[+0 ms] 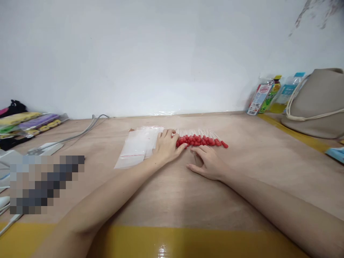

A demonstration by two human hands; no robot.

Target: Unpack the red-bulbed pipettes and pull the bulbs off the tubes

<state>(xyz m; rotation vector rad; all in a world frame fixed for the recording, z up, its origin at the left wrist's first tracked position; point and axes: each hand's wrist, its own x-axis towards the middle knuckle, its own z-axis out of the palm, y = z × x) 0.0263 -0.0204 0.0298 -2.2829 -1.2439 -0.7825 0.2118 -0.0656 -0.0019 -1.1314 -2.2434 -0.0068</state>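
Note:
A row of thin pale sticks with red bulbous ends (199,139) lies on the wooden tabletop, red ends toward me. My left hand (167,146) rests at the row's left end, palm down, fingers stretched out and thumb against the red ends. Partly under that hand are flat white translucent zip bags (137,143), overlapping, one with a red line along its near edge. Just in front of the row is my right hand (208,163), thumb and fingers apart, its fingertips close to the red ends. Whether those fingertips touch them I cannot tell. Nothing shows in either hand.
A grey cable (92,125) runs to a white power strip (51,147) on the left, near colourful packets (40,122) and a pixelated patch. At the back right stand a carton (260,100), bottles (287,95) and a beige drawstring bag (317,104). Yellow tape (161,240) lines the front edge.

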